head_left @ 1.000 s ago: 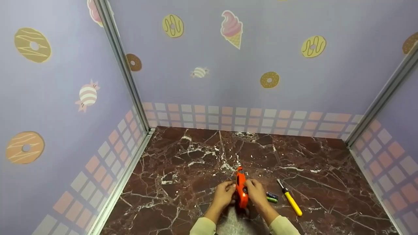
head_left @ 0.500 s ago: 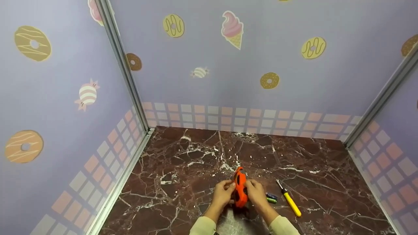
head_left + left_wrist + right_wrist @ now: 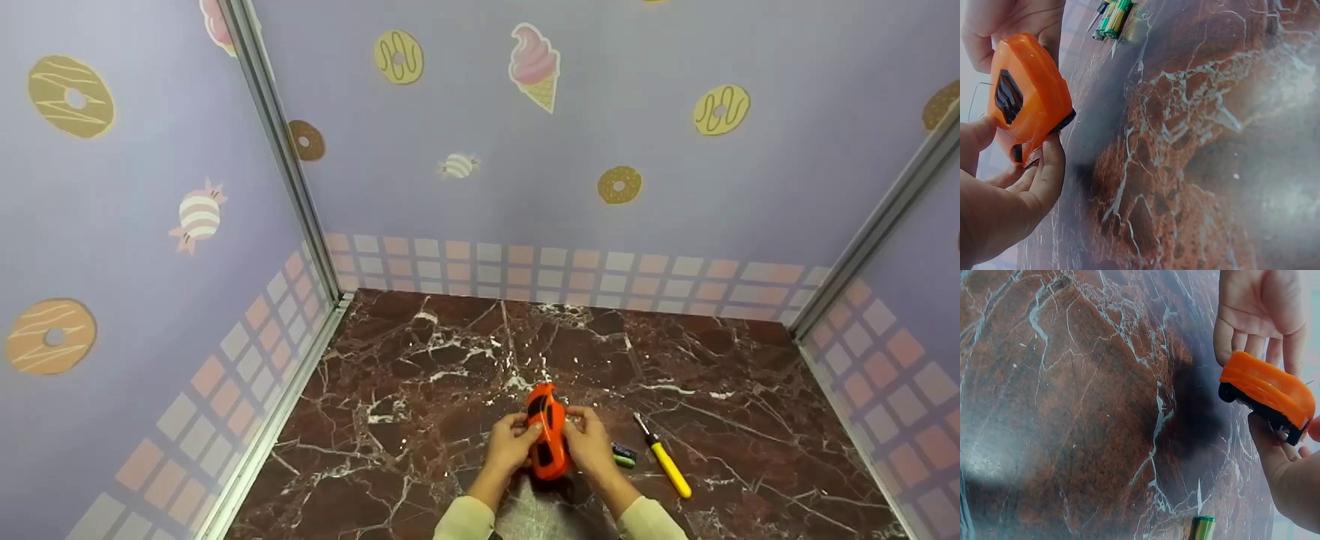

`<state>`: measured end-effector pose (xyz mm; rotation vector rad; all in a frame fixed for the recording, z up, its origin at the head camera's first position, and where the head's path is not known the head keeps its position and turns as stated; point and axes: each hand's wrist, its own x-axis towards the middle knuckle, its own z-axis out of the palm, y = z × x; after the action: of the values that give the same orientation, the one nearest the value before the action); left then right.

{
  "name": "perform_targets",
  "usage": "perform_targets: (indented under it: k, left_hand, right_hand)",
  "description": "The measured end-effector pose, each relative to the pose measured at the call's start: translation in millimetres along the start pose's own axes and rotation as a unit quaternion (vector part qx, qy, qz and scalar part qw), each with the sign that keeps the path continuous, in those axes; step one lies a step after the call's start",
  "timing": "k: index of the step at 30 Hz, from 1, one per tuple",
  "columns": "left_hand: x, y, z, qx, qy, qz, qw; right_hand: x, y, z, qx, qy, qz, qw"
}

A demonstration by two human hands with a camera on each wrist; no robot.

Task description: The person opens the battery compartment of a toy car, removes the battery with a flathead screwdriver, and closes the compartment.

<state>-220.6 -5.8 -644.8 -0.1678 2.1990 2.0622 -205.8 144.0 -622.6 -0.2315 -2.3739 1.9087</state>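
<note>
An orange-red toy car (image 3: pixel 546 450) with black windows is held between both hands just above the marbled surface. Its roof and windows face up in the head view. My left hand (image 3: pixel 510 446) grips one side, thumb on top; in the left wrist view, fingers curl under the orange car body (image 3: pixel 1044 107). My right hand (image 3: pixel 591 444) holds the other side, and in the right wrist view the car's dark underside and a black wheel (image 3: pixel 1228 392) show beside that hand (image 3: pixel 1292 472). Two green batteries (image 3: pixel 624 455) lie right of the right hand.
A screwdriver (image 3: pixel 670 469) with a yellow handle lies right of the batteries. The dark red marbled surface (image 3: pixel 375 465) has small white specks. Patterned lilac walls (image 3: pixel 480 202) stand behind and on both sides.
The toy car has rolled from its side in the hands, so its roof and windows now face upward. Both hands stay in about the same place and keep hold of it.
</note>
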Motion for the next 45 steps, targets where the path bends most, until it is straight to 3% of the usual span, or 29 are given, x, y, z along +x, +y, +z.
perform_targets:
  k: [7, 12, 19, 26, 34, 45]
  left_hand:
    - [0.4, 3.7, -0.5, -0.013, -0.006, -0.025, 0.9996]
    - [1.7, 4.9, -0.4, -0.013, -0.003, -0.009, 0.9999]
    - [3.1, 8.0, -1.7, 0.056, 0.009, 0.041, 0.9975]
    - [3.5, 7.1, -2.0, 0.083, 0.003, 0.044, 0.9956]
    - [3.4, 7.6, -2.2, 0.145, 0.012, 0.050, 0.9881]
    - [5.3, 0.5, -3.9, 0.169, 0.018, 0.057, 0.9838]
  right_hand:
    - [-0.4, 1, 0, -0.021, 0.009, -0.006, 0.9997]
    - [-0.3, 2, 0, -0.031, 0.000, -0.016, 0.9994]
    - [1.1, 6, -3, -0.051, 0.001, -0.016, 0.9986]
    - [3.9, 12, -6, -0.088, -0.011, -0.018, 0.9959]
    - [3.5, 17, -7, -0.101, -0.014, -0.019, 0.9946]
    - [1.9, 19, -6, -0.128, -0.023, -0.013, 0.9914]
